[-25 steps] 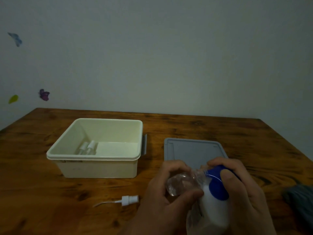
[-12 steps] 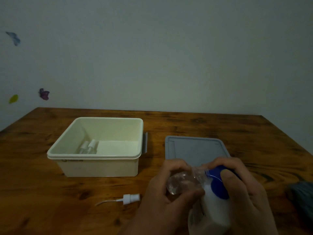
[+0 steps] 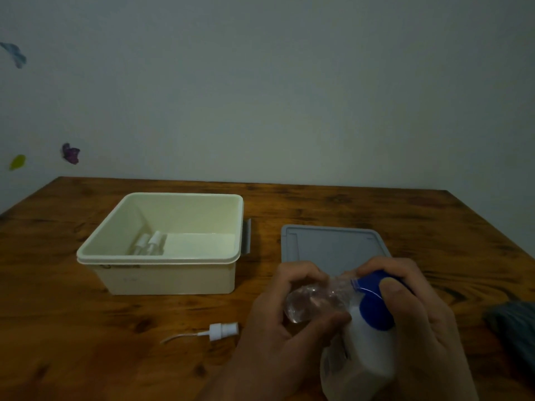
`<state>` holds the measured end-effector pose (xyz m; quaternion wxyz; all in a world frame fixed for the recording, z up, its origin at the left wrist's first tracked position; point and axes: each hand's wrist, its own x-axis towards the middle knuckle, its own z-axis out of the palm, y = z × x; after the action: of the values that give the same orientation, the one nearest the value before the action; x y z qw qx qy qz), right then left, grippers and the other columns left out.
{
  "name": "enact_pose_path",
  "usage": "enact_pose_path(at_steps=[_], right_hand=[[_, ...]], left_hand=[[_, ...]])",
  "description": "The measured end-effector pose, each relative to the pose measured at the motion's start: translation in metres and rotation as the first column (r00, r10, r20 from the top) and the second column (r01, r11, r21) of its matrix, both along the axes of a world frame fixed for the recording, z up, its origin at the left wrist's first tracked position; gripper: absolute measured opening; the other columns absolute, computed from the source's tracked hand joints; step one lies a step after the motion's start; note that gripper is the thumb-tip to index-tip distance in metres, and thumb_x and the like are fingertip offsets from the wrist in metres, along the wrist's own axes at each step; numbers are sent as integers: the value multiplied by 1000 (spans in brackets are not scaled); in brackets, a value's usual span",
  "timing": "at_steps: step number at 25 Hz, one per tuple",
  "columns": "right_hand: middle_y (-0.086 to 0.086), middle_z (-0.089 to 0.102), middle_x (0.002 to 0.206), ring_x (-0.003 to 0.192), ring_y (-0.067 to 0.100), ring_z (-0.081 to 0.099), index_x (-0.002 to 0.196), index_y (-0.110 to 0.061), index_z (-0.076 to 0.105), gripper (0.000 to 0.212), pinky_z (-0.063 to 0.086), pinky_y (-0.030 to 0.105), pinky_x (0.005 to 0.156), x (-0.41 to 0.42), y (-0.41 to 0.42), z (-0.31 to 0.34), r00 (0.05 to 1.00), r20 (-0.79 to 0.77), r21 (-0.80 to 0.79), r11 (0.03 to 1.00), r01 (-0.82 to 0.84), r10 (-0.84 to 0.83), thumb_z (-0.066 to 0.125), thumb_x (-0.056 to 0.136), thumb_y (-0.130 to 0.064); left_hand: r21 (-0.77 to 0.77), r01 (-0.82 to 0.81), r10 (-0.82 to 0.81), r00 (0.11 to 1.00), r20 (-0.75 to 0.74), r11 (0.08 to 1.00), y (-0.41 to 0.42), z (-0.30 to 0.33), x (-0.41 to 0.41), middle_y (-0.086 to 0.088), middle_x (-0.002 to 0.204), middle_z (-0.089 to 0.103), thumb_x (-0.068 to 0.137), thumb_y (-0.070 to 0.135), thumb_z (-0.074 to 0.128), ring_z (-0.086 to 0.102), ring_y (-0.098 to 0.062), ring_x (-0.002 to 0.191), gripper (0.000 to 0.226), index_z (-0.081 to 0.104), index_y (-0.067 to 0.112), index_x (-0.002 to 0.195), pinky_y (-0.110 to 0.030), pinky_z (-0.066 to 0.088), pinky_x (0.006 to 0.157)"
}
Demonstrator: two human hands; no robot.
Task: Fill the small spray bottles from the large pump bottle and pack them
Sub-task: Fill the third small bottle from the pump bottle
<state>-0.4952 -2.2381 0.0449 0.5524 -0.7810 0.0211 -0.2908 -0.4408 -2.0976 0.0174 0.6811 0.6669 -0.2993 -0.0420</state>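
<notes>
My left hand [image 3: 278, 322] grips a small clear spray bottle [image 3: 312, 299] without its cap, tilted with its neck against the blue pump head [image 3: 373, 302] of the large white pump bottle [image 3: 364, 360]. My right hand [image 3: 417, 319] curls over that blue pump head, fingers on top. The small bottle's white spray cap [image 3: 220, 331] with its thin tube lies on the table to the left. Two capped small bottles [image 3: 149, 244] lie inside the cream box [image 3: 162, 259].
The box's grey lid [image 3: 327, 244] lies flat behind my hands on the wooden table [image 3: 58, 314]. A dark grey cloth [image 3: 512, 322] sits at the right edge. A plain wall with small coloured stickers [image 3: 70, 153] rises behind the table.
Both hands keep their hold on the small bottle and the pump head; only the view shifts slightly.
</notes>
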Motion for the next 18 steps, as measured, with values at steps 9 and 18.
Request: enact_pose_path(at_steps=[9, 18], right_hand=[[-17, 64, 88, 69, 6, 61, 88, -43, 61, 30, 44, 10, 53, -2, 1, 2, 1000, -10, 11, 1000, -4, 4, 42, 68, -54], [-19, 67, 90, 74, 2, 65, 90, -37, 62, 48, 47, 6, 55, -2, 4, 2, 1000, 11, -8, 1000, -12, 12, 50, 63, -74]], left_hand=[[23, -3, 4, 1000, -22, 1000, 0, 1, -1, 30, 106, 58, 69, 29, 81, 62, 2, 94, 47, 52, 56, 95, -26, 58, 76], [7, 6, -6, 999, 33, 1000, 0, -4, 3, 26, 104, 62, 65, 37, 75, 64, 0, 93, 41, 53, 53, 96, -12, 51, 73]])
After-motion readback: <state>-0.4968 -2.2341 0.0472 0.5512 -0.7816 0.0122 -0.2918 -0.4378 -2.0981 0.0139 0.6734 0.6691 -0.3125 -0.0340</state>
